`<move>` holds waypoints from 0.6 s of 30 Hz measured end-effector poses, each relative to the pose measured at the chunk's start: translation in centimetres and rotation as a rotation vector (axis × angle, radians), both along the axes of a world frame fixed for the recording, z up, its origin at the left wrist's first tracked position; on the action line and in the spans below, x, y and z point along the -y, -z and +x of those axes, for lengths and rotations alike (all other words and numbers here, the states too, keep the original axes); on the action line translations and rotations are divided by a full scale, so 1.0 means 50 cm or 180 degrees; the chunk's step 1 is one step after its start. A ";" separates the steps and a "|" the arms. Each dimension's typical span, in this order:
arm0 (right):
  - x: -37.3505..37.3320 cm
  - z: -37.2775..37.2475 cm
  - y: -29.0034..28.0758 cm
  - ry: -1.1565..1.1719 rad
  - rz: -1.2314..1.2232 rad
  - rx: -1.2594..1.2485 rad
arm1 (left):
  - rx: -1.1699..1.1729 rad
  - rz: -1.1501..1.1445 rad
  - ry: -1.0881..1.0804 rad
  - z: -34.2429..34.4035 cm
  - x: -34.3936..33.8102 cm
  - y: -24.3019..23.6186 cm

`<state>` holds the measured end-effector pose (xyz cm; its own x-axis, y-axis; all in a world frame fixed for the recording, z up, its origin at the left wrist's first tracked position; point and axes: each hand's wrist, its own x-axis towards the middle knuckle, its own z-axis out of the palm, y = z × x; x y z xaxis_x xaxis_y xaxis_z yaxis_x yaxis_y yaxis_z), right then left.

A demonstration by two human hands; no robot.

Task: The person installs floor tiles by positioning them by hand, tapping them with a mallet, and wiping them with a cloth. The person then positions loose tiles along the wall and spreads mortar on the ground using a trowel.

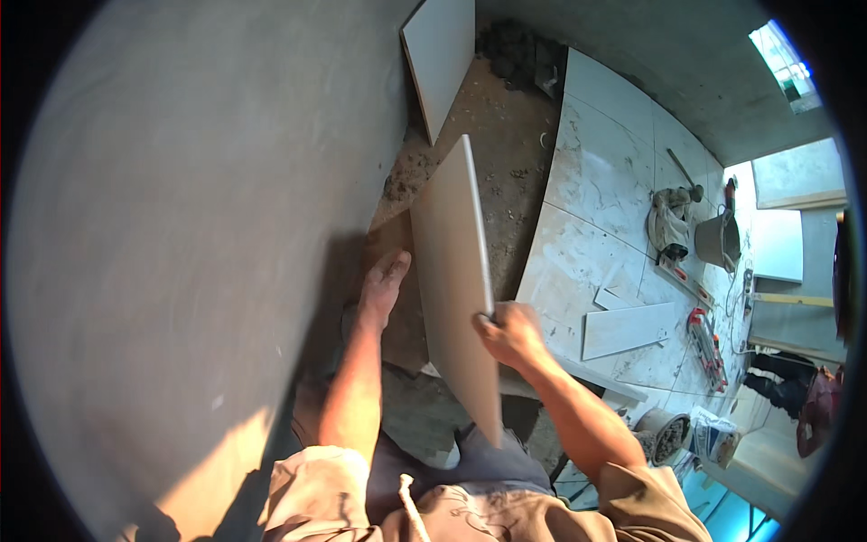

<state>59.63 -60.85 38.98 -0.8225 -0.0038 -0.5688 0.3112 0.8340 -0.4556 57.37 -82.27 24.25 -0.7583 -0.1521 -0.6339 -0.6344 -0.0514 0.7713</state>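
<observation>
A large pale, thin tile (447, 271) stands upright and tilted in front of me. My right hand (508, 330) grips its right edge, fingers wrapped round it. My left hand (386, 282) is left of the tile, fingers extended against a brownish board surface (390, 237) behind it; I cannot tell whether it bears any weight. Beyond, a second pale tile (444, 59) leans on the grey wall (181, 199), above bare dirty floor (501, 199) with scattered debris.
On the right, white floor tiles (596, 154) carry a bucket (718, 239), a dusty sack-like bundle (668, 226), loose tile strips (628, 330), levels (686, 280) and a red-grey tool (707, 348). A mortar bucket (659, 434) and dark and maroon cloth items (817, 406) are at the lower right.
</observation>
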 end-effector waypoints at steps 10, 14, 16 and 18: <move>0.056 -0.053 -0.018 -0.0253 0.0114 0.0699 | -0.0163 -0.1525 0.2050 0.344 -0.190 -0.315; 0.050 -0.052 0.013 -0.0186 0.0142 0.0300 | 0.0574 -0.1674 0.1841 0.390 -0.255 -0.284; 0.048 -0.044 0.027 -0.0250 0.0277 0.0101 | 0.0244 -0.2309 0.1873 0.398 -0.270 -0.266; 0.050 -0.055 0.028 -0.0207 0.0006 0.0435 | 0.0102 -0.2440 0.1905 0.395 -0.266 -0.248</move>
<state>56.88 -63.35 37.57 -0.7355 -0.0534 -0.6754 0.3154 0.8554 -0.4110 77.10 -68.99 36.66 -0.8287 -0.1272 -0.5451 -0.4135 0.7955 0.4430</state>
